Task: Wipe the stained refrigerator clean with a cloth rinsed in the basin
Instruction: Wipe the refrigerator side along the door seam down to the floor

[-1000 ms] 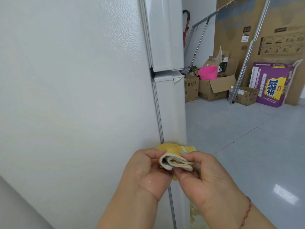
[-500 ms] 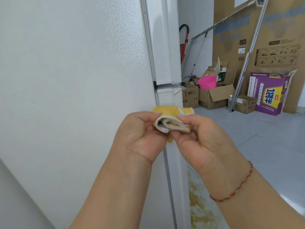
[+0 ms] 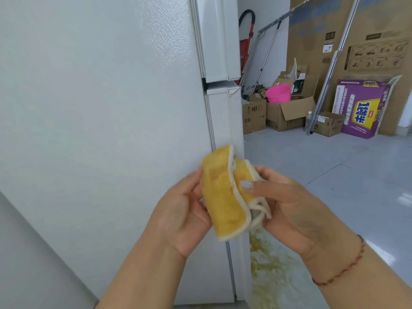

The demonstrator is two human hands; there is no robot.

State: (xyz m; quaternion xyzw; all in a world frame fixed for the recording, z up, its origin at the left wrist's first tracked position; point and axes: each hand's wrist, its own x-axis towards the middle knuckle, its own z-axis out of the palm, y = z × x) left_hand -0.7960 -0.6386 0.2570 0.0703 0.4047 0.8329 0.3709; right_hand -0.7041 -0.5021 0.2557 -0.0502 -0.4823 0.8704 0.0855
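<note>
Folded yellow cloth (image 3: 225,197) with white trim, held upright beside white refrigerator (image 3: 111,108)

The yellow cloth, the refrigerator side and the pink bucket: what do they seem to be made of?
Yellow cloth: soft absorbent fabric, probably microfibre, with a stitched white hem; it folds limply.
Refrigerator side: white painted metal, probably; the surface is pebbled and slightly glossy.
Pink bucket: plastic, likely; uniform bright colour, smooth rim.

Both forearms are bare, no sleeves reaching into sight. The right hand (image 3: 289,210) has a thin red beaded string bracelet (image 3: 347,266) looped round its wrist, and its thumbnail (image 3: 246,184) is painted a pale greyish polish. The left hand (image 3: 182,217) wears nothing.
</note>
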